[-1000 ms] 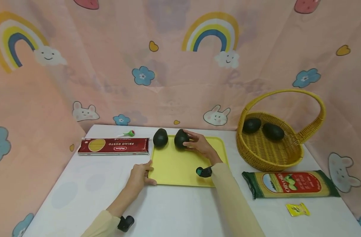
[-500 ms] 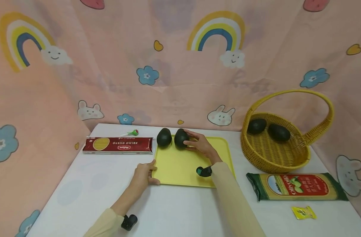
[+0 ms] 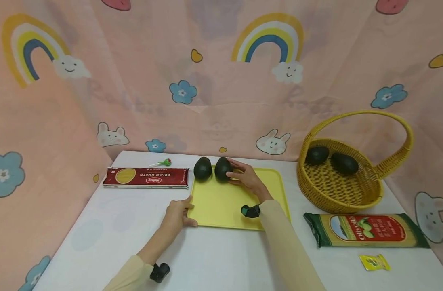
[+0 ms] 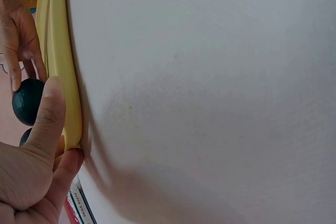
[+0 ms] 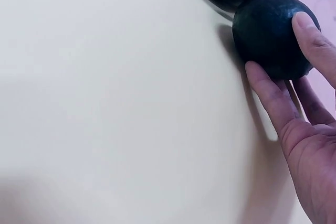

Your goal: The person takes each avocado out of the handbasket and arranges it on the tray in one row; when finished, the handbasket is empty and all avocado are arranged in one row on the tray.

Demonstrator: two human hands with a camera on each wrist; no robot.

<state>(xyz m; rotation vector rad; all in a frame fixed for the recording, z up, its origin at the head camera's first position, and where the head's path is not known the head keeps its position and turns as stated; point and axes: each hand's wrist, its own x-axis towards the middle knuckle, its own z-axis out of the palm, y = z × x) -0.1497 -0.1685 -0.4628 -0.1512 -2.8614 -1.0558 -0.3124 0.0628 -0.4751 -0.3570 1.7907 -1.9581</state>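
In the head view, a yellow tray [image 3: 221, 208] lies on the white table, and two dark avocados stand at its far left. My right hand [image 3: 244, 178] grips the right avocado [image 3: 223, 169], thumb and fingers around it, as the right wrist view also shows for this avocado [image 5: 270, 38]. Close beside it, at the tray's far left corner, is the other avocado [image 3: 202, 169]. My left hand [image 3: 175, 216] pinches the tray's near left corner. In the left wrist view, the left thumb [image 4: 48, 111] lies along the tray wall [image 4: 65, 72], with fingers at the corner.
A wicker basket [image 3: 305, 184] with a tall handle holds two more avocados [image 3: 345, 163] at right. Before it lie a green-ended pasta pack [image 3: 368, 230] and a yellow wrapped candy [image 3: 374, 262]. At left are a red pasta pack [image 3: 146, 178] and a lollipop [image 3: 164, 162].
My right hand has shifted left over the tray with its avocado, narrowing the gap to the other one. The left hand keeps its hold on the corner. The head view has turned slightly left.
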